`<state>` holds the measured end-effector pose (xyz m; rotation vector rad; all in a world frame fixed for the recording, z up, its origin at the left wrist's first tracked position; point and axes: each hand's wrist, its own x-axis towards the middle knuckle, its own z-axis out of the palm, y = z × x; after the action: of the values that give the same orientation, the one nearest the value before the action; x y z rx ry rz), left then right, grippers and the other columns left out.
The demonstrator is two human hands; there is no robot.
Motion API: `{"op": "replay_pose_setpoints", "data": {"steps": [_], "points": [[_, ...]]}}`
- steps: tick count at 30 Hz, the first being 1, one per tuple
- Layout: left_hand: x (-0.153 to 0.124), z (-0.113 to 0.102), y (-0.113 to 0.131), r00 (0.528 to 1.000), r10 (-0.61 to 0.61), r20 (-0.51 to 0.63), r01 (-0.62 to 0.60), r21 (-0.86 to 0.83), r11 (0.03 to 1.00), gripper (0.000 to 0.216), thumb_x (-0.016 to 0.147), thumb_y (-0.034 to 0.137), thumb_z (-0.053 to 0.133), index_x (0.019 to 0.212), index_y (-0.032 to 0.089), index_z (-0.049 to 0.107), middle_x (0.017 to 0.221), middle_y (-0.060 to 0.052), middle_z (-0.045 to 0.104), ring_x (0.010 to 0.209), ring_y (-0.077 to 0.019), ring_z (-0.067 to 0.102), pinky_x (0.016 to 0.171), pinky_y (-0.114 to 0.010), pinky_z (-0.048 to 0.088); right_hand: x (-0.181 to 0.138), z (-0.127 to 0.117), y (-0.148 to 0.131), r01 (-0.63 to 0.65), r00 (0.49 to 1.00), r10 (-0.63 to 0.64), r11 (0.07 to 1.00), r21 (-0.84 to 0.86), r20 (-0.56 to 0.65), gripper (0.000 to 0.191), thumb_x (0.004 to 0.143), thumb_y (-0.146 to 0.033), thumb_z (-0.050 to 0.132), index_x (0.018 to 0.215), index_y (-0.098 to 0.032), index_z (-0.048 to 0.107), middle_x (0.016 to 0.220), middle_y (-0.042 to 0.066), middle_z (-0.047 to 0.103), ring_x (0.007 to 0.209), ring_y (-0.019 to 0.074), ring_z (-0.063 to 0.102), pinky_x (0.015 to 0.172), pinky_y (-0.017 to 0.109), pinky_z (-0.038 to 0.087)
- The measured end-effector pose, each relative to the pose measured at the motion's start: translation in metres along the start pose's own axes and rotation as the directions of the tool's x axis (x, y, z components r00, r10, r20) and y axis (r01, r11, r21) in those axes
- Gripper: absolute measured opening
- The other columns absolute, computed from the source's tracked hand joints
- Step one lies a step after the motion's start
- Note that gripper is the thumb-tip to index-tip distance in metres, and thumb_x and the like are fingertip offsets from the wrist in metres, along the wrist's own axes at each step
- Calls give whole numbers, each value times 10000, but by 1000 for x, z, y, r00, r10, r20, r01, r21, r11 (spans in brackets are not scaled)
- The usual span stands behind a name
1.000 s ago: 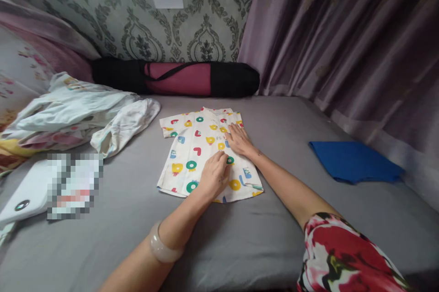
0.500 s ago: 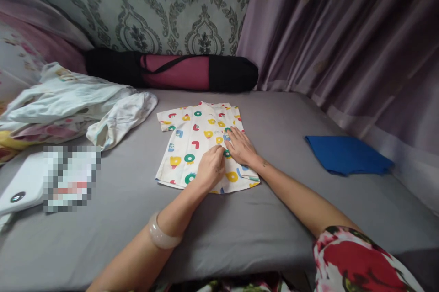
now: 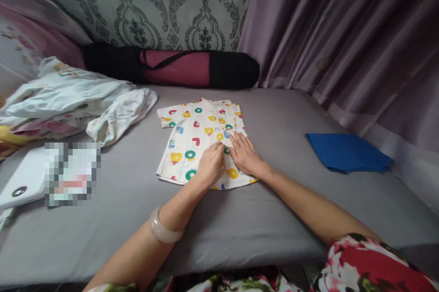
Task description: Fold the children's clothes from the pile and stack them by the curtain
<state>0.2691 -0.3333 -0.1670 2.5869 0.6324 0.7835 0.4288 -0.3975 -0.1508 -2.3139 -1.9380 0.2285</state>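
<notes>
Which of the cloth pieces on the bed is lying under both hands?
The small patterned shirt in the middle: the left hand and right hand rest flat on it. The blue cloth and the crumpled pile lie untouched.

Far back against the patterned wallpaper (image 3: 206, 13): a rolled pink mat in a black carry bag (image 3: 174, 68). Far left: a heap of pale crumpled clothes (image 3: 75, 100). Right: a folded blue cloth (image 3: 346, 151) on grey bedsheet (image 3: 240, 232), beside mauve curtains (image 3: 343, 36).
</notes>
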Motion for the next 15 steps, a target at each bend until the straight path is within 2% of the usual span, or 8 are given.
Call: {"op": "replay_pose_setpoints", "data": {"steps": [2,4,7,12,15], "points": [[0,0,0,1000,1,1,-1,2,1000,339,795,33,393,1084,172,505,1161,-136,585,1133,-239,566,949,-424,500,-5,8,-5,-14,993,12,1000,-12,-115,575,987,-381,241,1484,-105,325,1580,112,202,1460,227,134,1183,395,101],[-1,1,0,1000,10,0,-10,-3,1000,353,783,31,396,1087,173,505,1158,-137,583,1140,-243,560,952,-436,497,-7,12,-6,-11,992,9,1000,-17,-129,570,985,-382,250,1471,-102,352,1573,111,227,1456,218,153,1183,378,104],[-1,1,-1,1000,18,7,-18,-13,1000,367,767,31,401,1093,167,500,1174,-143,575,1160,-244,547,963,-438,490,-7,8,-3,-9,997,8,1000,-7,-77,582,986,-379,240,1483,-90,324,1578,117,209,1460,221,132,1183,381,101],[-1,0,1,1000,-2,25,3,-12,1000,321,793,51,391,1078,147,503,1158,-164,576,1155,-252,550,951,-435,492,-22,-1,2,58,993,-64,996,61,99,628,970,-442,266,1514,-127,256,1595,106,127,1467,229,75,1180,419,136],[-1,-2,4,1000,-9,26,9,-12,1000,320,800,57,395,1082,164,502,1142,-148,578,1151,-249,552,947,-440,493,-41,3,-2,99,990,-104,993,58,91,637,975,-457,244,1524,-134,227,1596,100,109,1468,218,58,1186,425,130]]}}
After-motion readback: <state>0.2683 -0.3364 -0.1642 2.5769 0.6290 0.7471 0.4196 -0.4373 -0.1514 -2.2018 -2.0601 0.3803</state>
